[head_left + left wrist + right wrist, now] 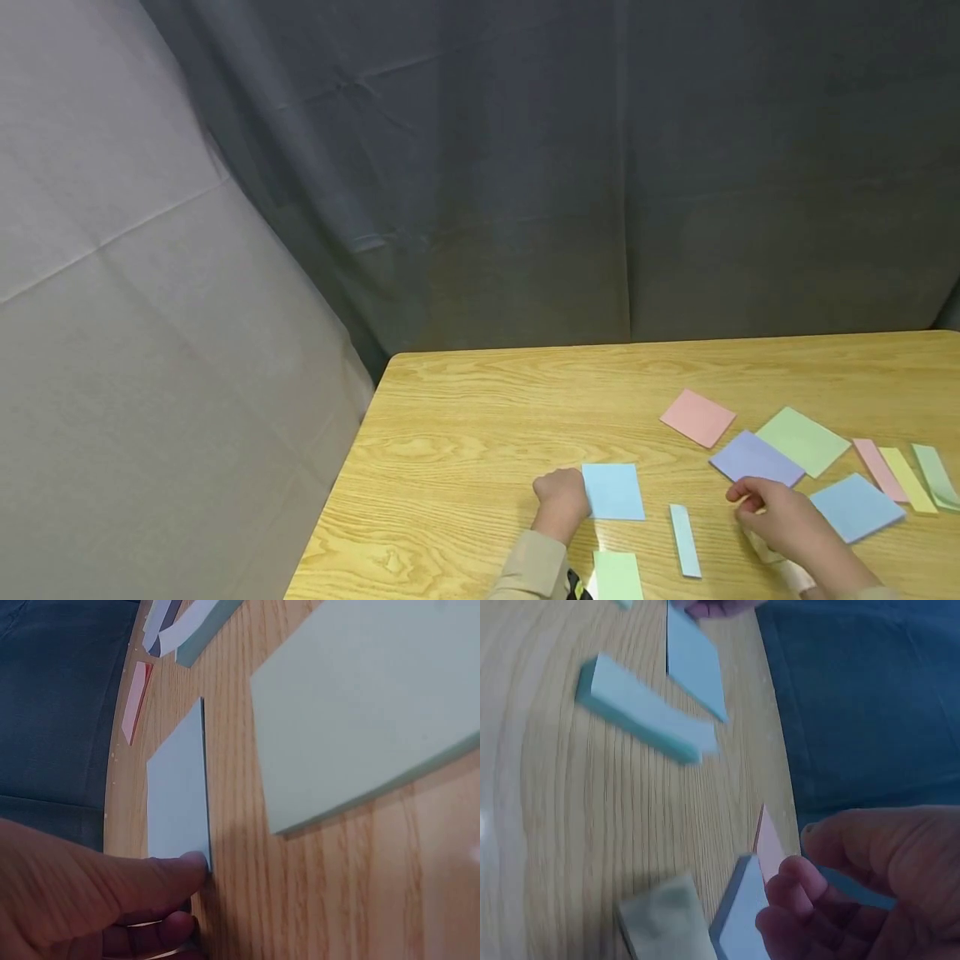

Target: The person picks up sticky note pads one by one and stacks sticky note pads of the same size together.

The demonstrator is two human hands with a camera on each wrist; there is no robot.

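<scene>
At the left edge of a light blue square sticky note pad (615, 492), my left hand (562, 496) pinches a corner. In the left wrist view the thumb lies on top of that pad (178, 787), with the other fingers curled at its side. My right hand (787, 521) hovers over the table, its fingers loosely bent and holding nothing. Under it, partly hidden, lies a pale yellowish pad (667, 922). A purple pad (753, 460) lies just beyond that hand. Between the hands rests a narrow light blue strip pad (685, 540).
A light green pad (618, 575) lies nearest me. Toward the right are a pink pad (697, 418), a green square pad (810, 442), another blue pad (858, 507), and pink (880, 469), yellow (909, 481) and green (937, 477) strips. Dark cloth (487, 208) hangs behind the table.
</scene>
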